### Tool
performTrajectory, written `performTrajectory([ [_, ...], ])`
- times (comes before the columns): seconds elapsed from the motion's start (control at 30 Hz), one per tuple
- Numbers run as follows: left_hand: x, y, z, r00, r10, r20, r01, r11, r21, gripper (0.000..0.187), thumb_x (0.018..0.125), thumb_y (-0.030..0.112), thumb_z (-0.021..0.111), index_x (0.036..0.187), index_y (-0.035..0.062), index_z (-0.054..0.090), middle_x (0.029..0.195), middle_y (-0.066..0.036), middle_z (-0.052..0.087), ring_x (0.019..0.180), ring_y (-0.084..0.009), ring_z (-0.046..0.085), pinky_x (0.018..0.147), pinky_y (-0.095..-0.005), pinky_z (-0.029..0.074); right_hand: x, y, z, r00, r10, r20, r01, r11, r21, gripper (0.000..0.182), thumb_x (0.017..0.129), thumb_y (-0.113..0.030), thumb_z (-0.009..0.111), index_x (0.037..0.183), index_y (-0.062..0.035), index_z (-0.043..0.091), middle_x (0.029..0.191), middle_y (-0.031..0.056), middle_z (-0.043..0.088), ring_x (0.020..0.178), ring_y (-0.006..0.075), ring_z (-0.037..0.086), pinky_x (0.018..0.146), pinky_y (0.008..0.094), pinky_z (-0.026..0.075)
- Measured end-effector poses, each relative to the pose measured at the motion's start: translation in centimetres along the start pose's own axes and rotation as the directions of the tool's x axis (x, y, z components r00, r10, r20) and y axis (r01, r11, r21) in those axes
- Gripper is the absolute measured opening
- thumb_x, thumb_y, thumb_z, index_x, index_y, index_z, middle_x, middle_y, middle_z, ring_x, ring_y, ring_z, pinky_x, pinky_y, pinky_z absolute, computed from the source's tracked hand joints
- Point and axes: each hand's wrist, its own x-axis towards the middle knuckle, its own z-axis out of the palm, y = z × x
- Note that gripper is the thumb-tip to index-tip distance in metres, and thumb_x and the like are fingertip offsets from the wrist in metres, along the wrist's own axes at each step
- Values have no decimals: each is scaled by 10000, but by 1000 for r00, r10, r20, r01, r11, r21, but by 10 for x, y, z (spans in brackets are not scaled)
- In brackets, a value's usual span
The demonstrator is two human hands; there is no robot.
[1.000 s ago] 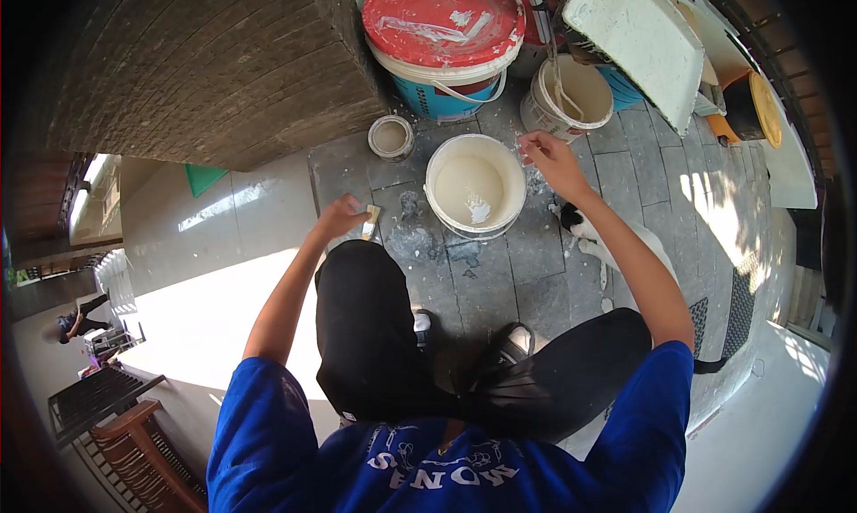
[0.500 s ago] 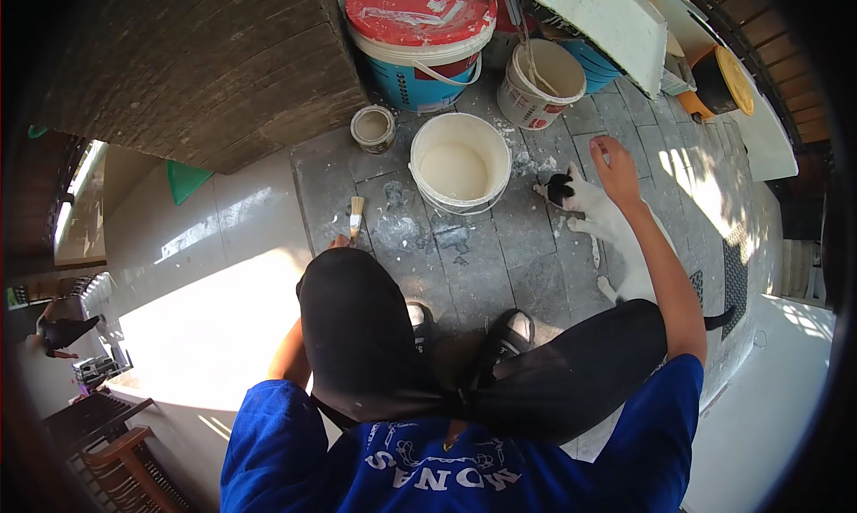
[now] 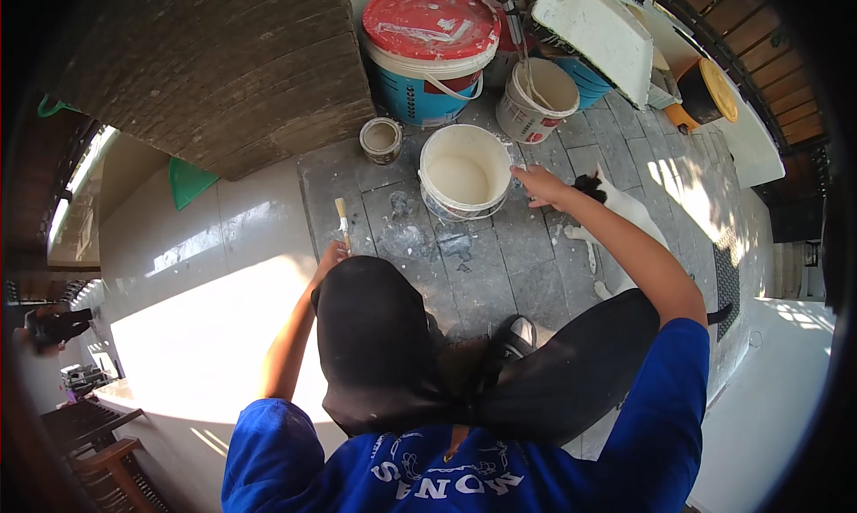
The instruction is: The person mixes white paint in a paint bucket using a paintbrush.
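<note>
My left hand [image 3: 332, 253] is closed around the handle of a paintbrush [image 3: 342, 218], bristles pointing away from me, beside my left knee. At the right side of a white bucket [image 3: 436, 191] is my right hand [image 3: 542, 188], its fingertips on the rim. Pale paint [image 3: 460, 179] lies inside this bucket, which stands upright on the grey tiles with its wire handle hanging down in front. Left of the bucket stands a small open can [image 3: 381, 141] with paint-smeared sides.
A black-and-white cat [image 3: 629, 218] is close below my right forearm. Behind stand a large red-lidded bucket [image 3: 430, 22], another bucket [image 3: 527, 120] with a long tool in it, and a white tray [image 3: 594, 35]. A person [image 3: 55, 328] is at far left.
My right hand has moved left from above the cat to the bucket's rim. My left hand, still with the paintbrush, shows more fully beside my knee. The view has shifted slightly.
</note>
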Motion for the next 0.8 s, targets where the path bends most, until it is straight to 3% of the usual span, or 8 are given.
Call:
performTrajectory([
  [0.1, -32, 24, -11, 999, 28, 26, -27, 999, -47, 246, 820, 141, 651, 972, 41, 485, 899, -58, 565, 809, -144, 557, 749, -282, 447, 4, -11, 28, 984, 43, 172, -60, 993, 100, 683, 853, -472, 541, 1286, 26, 362, 1146, 214, 520, 954, 293, 590, 832, 415, 507],
  [0.13, -50, 41, -12, 994, 108, 3, -107, 989, 105, 259, 824, 128, 628, 1004, 35, 467, 919, -68, 574, 795, -144, 557, 725, -291, 473, 6, -17, 35, 980, 43, 197, -66, 991, 113, 690, 849, -476, 544, 1288, 24, 364, 1150, 223, 515, 969, 296, 586, 847, 415, 502],
  [0.2, -82, 71, -16, 996, -78, -46, 80, 996, 26, 297, 836, 115, 599, 1058, 34, 420, 959, -92, 568, 801, -169, 590, 692, -312, 509, 2, -24, 40, 954, 88, 288, -135, 980, 148, 719, 831, -461, 556, 1301, 40, 344, 1089, 214, 534, 977, 291, 584, 845, 405, 509],
  [0.4, -108, 71, -39, 979, -201, -31, 191, 961, -198, 316, 848, 79, 551, 1096, 46, 357, 1039, -140, 531, 870, -248, 637, 693, -331, 546, -18, -39, 67, 789, 249, 561, -291, 956, -15, 785, 814, -521, 555, 1325, 30, 326, 1268, 252, 408, 1020, 322, 564, 900, 392, 475],
  [0.5, -100, 82, -47, 990, -137, -20, 130, 971, -200, 309, 846, 60, 544, 1093, 46, 358, 1037, -138, 528, 869, -247, 636, 701, -330, 545, -38, -52, 92, 697, 224, 682, -249, 966, -63, 799, 802, -539, 567, 1342, -3, 324, 1314, 244, 363, 1023, 306, 572, 873, 368, 491],
  [0.63, -77, 125, -50, 997, -81, 7, 82, 987, -138, 304, 844, 55, 551, 1083, 45, 364, 1003, -126, 524, 882, -248, 632, 704, -327, 546, -42, -86, 107, 416, 418, 808, 88, 866, -493, 649, 842, -485, 542, 1300, -51, 393, 1210, 190, 496, 934, 209, 618, 737, 323, 526],
  [0.73, -56, 183, -43, 999, 5, 45, -1, 997, -82, 283, 846, 57, 567, 1061, 43, 382, 983, -111, 524, 866, -226, 629, 722, -331, 543, -48, -133, 105, 492, 356, 795, 160, 860, -484, 533, 864, -442, 522, 1216, -45, 472, 1062, 144, 592, 868, 183, 626, 691, 301, 520],
  [0.8, -33, 210, -36, 995, 68, 73, -65, 997, -45, 289, 845, 74, 592, 1050, 41, 391, 961, -101, 530, 833, -201, 629, 723, -321, 543, -39, -148, 105, 645, 49, 763, 289, 908, -303, 455, 867, -408, 515, 1130, -37, 534, 974, 108, 625, 820, 169, 625, 677, 296, 513],
])
